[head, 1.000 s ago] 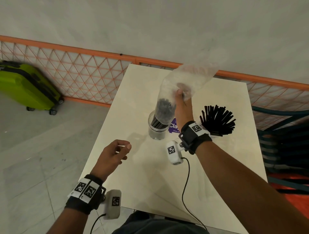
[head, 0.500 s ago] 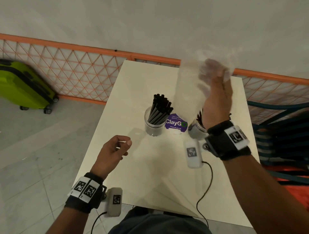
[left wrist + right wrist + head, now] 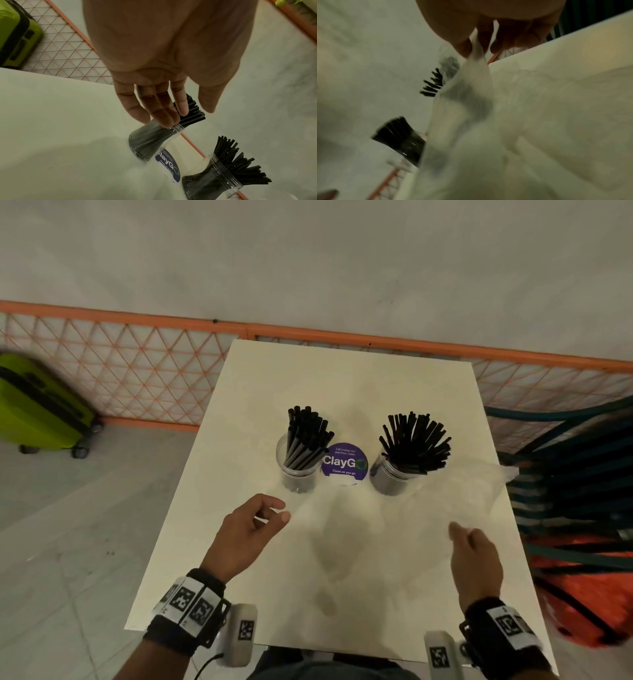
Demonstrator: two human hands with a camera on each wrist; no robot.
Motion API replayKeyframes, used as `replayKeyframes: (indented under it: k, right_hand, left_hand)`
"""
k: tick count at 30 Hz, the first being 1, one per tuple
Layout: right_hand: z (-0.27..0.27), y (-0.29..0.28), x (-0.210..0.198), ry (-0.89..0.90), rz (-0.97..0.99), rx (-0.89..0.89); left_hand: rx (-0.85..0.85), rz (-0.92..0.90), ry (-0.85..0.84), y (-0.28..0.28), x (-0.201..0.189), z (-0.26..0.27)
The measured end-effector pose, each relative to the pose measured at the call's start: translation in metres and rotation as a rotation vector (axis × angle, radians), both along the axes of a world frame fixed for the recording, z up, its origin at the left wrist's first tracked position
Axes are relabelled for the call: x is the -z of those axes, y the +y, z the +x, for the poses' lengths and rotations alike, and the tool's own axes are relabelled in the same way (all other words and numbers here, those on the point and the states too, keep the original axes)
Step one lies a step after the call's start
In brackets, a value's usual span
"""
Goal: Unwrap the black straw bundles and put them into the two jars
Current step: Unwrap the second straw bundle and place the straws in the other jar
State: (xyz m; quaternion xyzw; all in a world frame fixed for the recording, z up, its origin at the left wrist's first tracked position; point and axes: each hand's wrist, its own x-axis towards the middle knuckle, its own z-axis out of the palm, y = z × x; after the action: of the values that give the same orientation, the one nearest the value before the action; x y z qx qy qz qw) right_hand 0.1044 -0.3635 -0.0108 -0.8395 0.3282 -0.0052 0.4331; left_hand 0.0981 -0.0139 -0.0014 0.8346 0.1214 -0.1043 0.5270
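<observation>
Two clear jars stand mid-table, both holding black straws. The left jar holds a tight leaning bunch. In the right jar the straws fan out. My left hand hovers just in front of the left jar, fingers loosely bent and holding nothing. My right hand is low over the table's right side, in front of the right jar. It pinches an empty clear plastic wrapper, which trails toward the right edge.
A purple ClayGo sticker lies between the jars on the white table. An orange lattice fence runs behind it. A green suitcase stands far left, and stacked dark chairs press against the table's right edge.
My right hand lifted the wrapper off the straws in the left jar, swung right, then came down low at the table's right side. The left hand barely moved.
</observation>
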Motion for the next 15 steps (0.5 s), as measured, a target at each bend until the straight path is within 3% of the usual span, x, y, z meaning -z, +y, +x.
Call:
replayKeyframes:
  k: [2, 6, 11, 15]
  right_hand:
    - [-0.006, -0.005, 0.018, 0.171, -0.125, -0.102]
    - [-0.003, -0.012, 0.035, 0.360, -0.117, -0.178]
    - [-0.002, -0.023, 0.034, 0.465, -0.176, -0.279]
    - [-0.004, -0.028, 0.010, 0.404, -0.159, -0.210]
  left_hand:
    - [0.011, 0.017, 0.011, -0.002, 0.003, 0.001]
    - [-0.008, 0.012, 0.017, -0.004, 0.006, 0.001]
    - [-0.037, 0.042, -0.009, -0.006, 0.005, 0.006]
    - [-0.084, 0.078, -0.038, 0.000, 0.003, 0.020]
